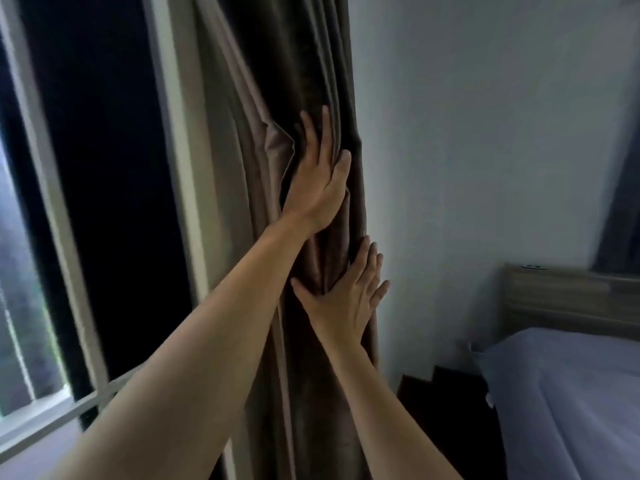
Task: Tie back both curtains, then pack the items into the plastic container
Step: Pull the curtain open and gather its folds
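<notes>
Left hand point(317, 181) and right hand point(349, 299), both spread flat mid-frame, press the bunched curtain point(311, 81); ungripped, its folds could perhaps slide loose.

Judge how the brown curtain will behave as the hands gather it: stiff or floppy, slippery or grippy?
Likely floppy: the curtain hangs in deep folds and creases where the left hand presses it. Its sheen suggests smooth, somewhat slippery cloth. The right hand lies flat on the bunch, so folds may spring loose unless clasped.
</notes>
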